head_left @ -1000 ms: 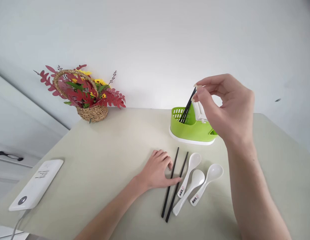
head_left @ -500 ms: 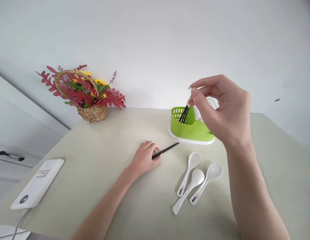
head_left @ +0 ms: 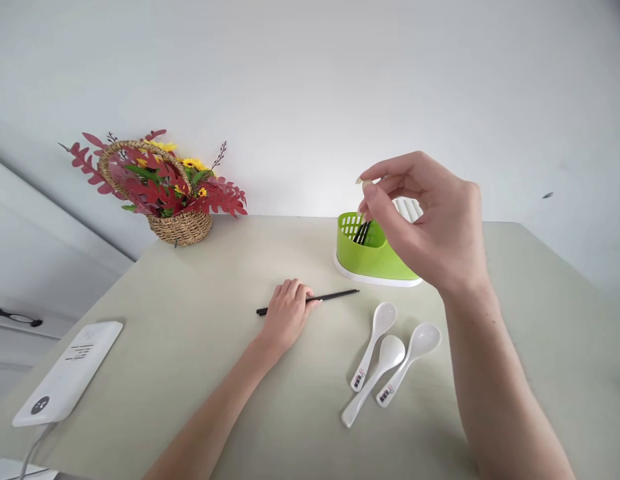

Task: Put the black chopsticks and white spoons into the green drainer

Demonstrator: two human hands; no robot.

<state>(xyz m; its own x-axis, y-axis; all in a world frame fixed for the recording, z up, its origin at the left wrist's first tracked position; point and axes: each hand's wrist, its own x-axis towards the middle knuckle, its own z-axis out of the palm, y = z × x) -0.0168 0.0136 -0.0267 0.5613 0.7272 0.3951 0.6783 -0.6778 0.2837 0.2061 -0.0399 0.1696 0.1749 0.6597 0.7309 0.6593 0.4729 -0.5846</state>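
My left hand [head_left: 289, 310] rests on the table with its fingers closed round a pair of black chopsticks [head_left: 335, 295], which lie nearly level and stick out on both sides. Above the green utensil holder [head_left: 375, 259] is my right hand [head_left: 425, 220], thumb and forefinger pinched together. More black chopsticks [head_left: 362, 233] slant up from inside the holder to these fingers, their upper ends hidden behind the hand. In front of the holder lie three white spoons: one on the left [head_left: 374, 343], one in the middle [head_left: 377, 377] and one on the right [head_left: 413, 360].
A wicker basket [head_left: 183, 229] of red leaves and yellow flowers stands at the back left by the wall. A white device [head_left: 70, 373] with a cable lies at the table's left edge. The wall [head_left: 300, 100] borders the table at the back.
My right hand has moved a little left and still pinches above the holder. The chopsticks under my left hand have turned flatter, and their other ends now show. The view has shifted slightly.
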